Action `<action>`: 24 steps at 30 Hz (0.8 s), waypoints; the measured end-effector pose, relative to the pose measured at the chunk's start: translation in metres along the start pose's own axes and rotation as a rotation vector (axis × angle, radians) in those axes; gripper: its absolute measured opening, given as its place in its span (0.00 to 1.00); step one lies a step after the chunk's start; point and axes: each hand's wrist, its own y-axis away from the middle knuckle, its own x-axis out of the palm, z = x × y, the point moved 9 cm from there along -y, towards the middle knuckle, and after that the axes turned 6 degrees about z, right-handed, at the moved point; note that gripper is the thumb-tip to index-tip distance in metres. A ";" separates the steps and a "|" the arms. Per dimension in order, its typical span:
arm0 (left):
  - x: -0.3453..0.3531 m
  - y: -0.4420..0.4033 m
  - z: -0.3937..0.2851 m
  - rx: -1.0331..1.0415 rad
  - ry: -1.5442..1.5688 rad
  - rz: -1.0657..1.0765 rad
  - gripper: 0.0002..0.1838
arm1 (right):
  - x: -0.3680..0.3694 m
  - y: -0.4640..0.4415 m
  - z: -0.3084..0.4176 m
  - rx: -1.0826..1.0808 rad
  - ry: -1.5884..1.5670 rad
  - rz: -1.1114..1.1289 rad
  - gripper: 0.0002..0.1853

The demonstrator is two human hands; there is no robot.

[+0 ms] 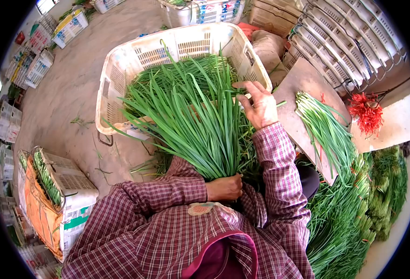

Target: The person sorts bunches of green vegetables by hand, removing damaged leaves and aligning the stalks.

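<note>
My left hand [224,188] is closed round the lower end of a big bunch of garlic chives [200,125], close to my body. The long green leaves fan up and away from the fist, over the near rim of a white plastic crate [116,56]. Beside the leaves, on their right, is my right hand [260,106], its fingers bent and apart from the thumb. I see nothing held in it. More chives [186,69] lie inside the crate, partly hidden behind the bunch.
A board [302,83] at right carries a smaller chive bunch [323,123]. Red ties [366,114] lie beyond it. Heaped chives [340,223] cover the lower right. Stacked crates [340,42] stand at upper right; a filled crate [77,186] stands at left.
</note>
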 end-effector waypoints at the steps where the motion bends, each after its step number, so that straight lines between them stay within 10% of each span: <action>1: -0.004 0.001 0.002 -0.025 0.004 -0.037 0.09 | 0.002 -0.003 -0.001 0.000 0.000 0.001 0.14; 13: 0.016 -0.003 -0.007 -0.024 -0.038 -0.008 0.09 | -0.036 -0.041 -0.023 -0.004 0.282 -0.301 0.03; 24: 0.008 0.002 -0.006 -0.029 0.006 -0.071 0.10 | 0.091 -0.017 0.110 -0.172 -0.080 0.364 0.14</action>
